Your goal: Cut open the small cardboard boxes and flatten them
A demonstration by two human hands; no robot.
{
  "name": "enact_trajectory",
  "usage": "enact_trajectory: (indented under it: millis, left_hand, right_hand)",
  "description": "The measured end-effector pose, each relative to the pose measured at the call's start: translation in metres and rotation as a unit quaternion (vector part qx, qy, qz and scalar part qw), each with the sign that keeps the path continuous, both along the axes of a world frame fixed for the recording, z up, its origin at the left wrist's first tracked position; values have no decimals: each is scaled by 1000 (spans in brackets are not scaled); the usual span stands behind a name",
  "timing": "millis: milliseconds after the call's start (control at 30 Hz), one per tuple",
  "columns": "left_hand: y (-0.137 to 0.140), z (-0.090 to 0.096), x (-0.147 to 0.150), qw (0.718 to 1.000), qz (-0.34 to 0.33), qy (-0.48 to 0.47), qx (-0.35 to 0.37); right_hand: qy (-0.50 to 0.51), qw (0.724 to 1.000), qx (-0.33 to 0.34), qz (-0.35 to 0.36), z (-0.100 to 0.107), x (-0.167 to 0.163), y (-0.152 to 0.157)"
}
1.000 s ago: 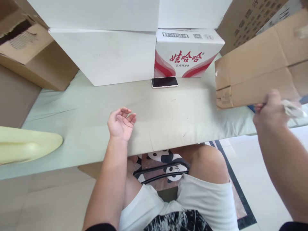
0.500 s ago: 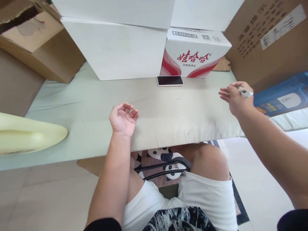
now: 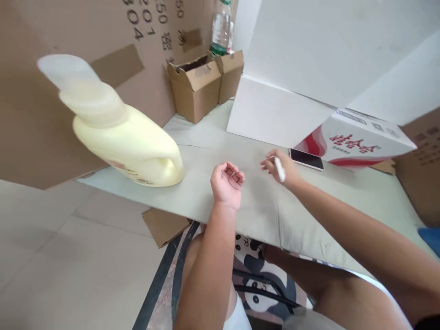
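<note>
My right hand [image 3: 280, 167] is over the cloth-covered table, gripping a short white pen-like object [image 3: 279, 169] that sticks out along the back of the hand. I cannot make out its exact kind. To its left, my left hand [image 3: 227, 185] is palm up above the table's near side, fingers loosely curled and apart, with nothing seen in it. A pale yellow jug-shaped bottle [image 3: 137, 142] with a translucent cap stands left of my left hand, untouched. Just behind my right hand lies a phone [image 3: 307, 159], dark screen up.
Large white boxes [image 3: 268, 112] and a red-and-white carton [image 3: 357, 142] line the table's back. Small brown cardboard boxes [image 3: 197, 94] stand at the back left, near a clear bottle [image 3: 221, 30]. A big brown carton [image 3: 30, 114] rises behind the jug. Cardboard [image 3: 165, 224] sits below the table edge.
The view has swung left, bringing the whole yellow bottle into sight. My right hand has moved left with the white object, closer to my left hand, which keeps its curled palm-up pose.
</note>
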State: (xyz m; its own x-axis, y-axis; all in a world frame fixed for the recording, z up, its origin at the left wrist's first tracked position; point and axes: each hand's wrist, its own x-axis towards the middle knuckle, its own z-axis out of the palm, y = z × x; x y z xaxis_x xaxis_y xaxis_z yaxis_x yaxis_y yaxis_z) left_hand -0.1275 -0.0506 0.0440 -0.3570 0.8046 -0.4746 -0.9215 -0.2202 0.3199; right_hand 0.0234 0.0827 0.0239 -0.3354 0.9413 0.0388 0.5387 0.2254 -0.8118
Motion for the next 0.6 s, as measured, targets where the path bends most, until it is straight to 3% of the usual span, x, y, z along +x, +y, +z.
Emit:
enact_trajectory:
  millis: [133,267,333,433,600]
  left_hand:
    - [-5,2,-23,999,20,-24,12]
    - [-7,3,-41,998,45,-44,10]
    - [-7,2,-46,997,59,-55,8]
    - [-6,1,-48,996,64,-54,19]
    - [-4,0,-43,998,50,-5,36]
  right_hand:
    - [-16,996,30,88,-13,-110,13]
    - [3,989,77,123,17,-210,41]
    - [-5,985,150,87,39,-250,56]
    - [-47,974,211,67,63,-294,75]
    - [-66,976,195,68,71,-314,86]
